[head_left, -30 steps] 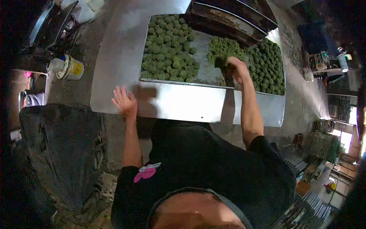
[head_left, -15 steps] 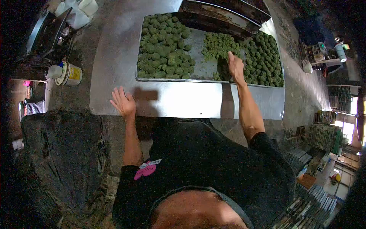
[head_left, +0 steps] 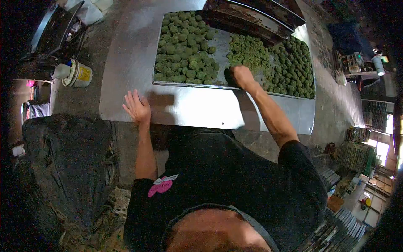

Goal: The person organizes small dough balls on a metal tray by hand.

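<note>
A shallow metal tray [head_left: 189, 85] lies on a steel table [head_left: 197, 110]. Several rolled green balls [head_left: 184, 46] fill the tray's left part, and more green balls [head_left: 294, 67] fill its right part. Between them lies a crumbly green heap [head_left: 248, 48]. My right hand [head_left: 243, 77] is at the tray's front rim, just below that heap, with its fingers curled round a dark tool [head_left: 230, 77] that touches the tray floor. My left hand [head_left: 136, 107] rests flat on the table's near edge with its fingers spread, well left of the tray and holding nothing.
Dark empty trays [head_left: 252, 17] are stacked behind the filled one. A small bucket with a yellow label [head_left: 77, 73] stands on the floor to the left. A dark heap [head_left: 67, 168] sits beside my left side. Crates and stacked items [head_left: 357, 155] crowd the right.
My right hand has moved left and toward me along the tray, from the right group of balls to the front rim at the middle. The left hand has stayed flat on the table.
</note>
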Demonstrator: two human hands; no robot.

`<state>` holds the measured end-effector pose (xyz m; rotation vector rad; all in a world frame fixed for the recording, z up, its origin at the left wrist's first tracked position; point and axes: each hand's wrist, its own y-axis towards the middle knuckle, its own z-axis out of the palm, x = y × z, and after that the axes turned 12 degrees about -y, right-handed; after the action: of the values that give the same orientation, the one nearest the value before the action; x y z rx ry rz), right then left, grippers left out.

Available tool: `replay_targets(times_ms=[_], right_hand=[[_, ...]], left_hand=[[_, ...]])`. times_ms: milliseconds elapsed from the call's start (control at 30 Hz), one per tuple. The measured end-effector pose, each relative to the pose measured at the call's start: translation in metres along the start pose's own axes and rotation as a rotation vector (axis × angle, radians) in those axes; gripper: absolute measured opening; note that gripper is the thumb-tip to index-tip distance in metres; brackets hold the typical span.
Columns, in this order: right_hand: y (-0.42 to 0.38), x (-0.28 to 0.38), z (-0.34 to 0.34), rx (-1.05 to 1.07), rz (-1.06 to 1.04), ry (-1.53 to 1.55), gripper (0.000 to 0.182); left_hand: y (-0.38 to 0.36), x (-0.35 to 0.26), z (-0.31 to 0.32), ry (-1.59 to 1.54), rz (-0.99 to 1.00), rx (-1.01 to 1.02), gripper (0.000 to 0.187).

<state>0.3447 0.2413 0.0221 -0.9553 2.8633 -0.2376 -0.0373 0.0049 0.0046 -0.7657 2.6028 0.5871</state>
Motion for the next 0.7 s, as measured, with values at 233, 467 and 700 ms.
replay_targets(times_ms=[233,467,700], right_hand=[[0.025,0.019,-0.018,-0.028,0.034,0.001,0.014],[-0.008,-0.026,-0.06,-0.111,0.702,1.769,0.034],[-0.034,-0.033,-0.051,-0.358,0.738,1.868,0.032]], left_hand=[[-0.001,0.005,0.006,-0.005,0.027,-0.034,0.044],[-0.001,-0.002,-0.001,-0.027,0.012,-0.023,0.044],[0.002,-0.005,-0.001,0.011,-0.037,0.022,0.044]])
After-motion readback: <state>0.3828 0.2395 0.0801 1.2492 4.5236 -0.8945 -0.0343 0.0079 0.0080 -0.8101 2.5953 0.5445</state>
